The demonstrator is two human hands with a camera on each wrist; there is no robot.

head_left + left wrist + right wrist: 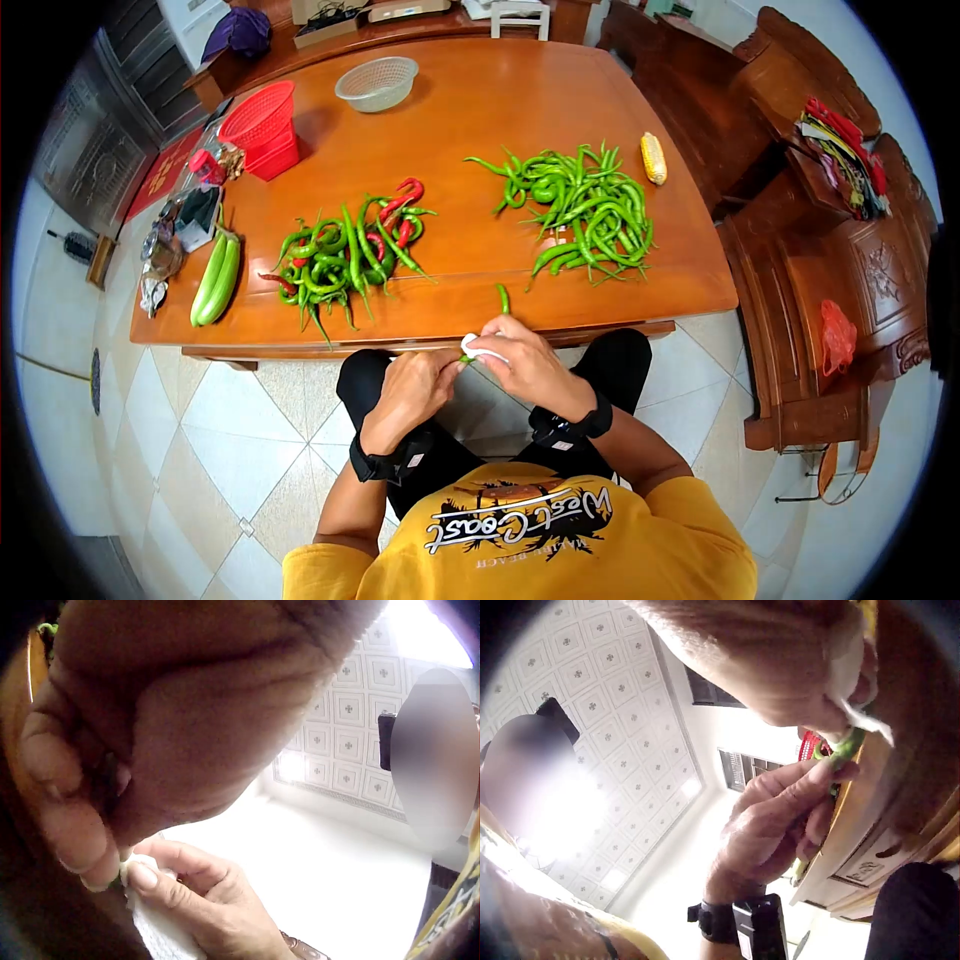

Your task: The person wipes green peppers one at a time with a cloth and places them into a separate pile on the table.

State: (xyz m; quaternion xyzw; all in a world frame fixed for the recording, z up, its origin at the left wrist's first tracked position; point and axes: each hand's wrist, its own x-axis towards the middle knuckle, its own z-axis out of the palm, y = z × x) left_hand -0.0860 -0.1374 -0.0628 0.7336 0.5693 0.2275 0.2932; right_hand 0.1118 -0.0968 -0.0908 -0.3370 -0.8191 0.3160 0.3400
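Over my lap, just off the table's front edge, both hands meet at a green chili pepper [847, 746]. My left hand [415, 385] pinches one end of it between thumb and fingers. A white tissue [482, 348] is in my right hand [528, 365], pressed against the pepper; in the left wrist view the right thumb lies on the tissue [161, 926]. Most of the pepper is hidden by fingers and tissue. Just beyond my right knuckles a green pepper piece [503, 298] shows at the table edge.
On the wooden table [450, 130] lie a green and red pepper pile [345, 255], a green pepper pile [590, 210], a corn cob [653, 158] and pale green eggplants [217, 278]. Farther back stand a red basket [260, 125] and a grey basket [377, 85].
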